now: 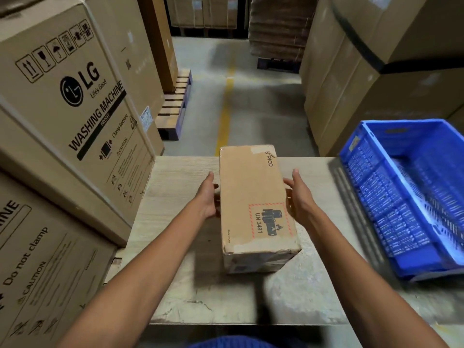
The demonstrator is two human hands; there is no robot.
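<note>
Carton (256, 197) lies lengthwise between left hand (208, 199) and right hand (300, 199), both flat palms seemingly pressed against its long sides.

Both bare forearms reach forward, nearly parallel. The left hand (209, 198) and right hand (300, 197) stand on edge, palms facing each other, thumbs uppermost, fingers extended ahead.

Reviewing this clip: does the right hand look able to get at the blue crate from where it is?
Probably yes. The right hand rests against the cardboard box, and only bare table lies between it and the blue crate beside it.
</note>
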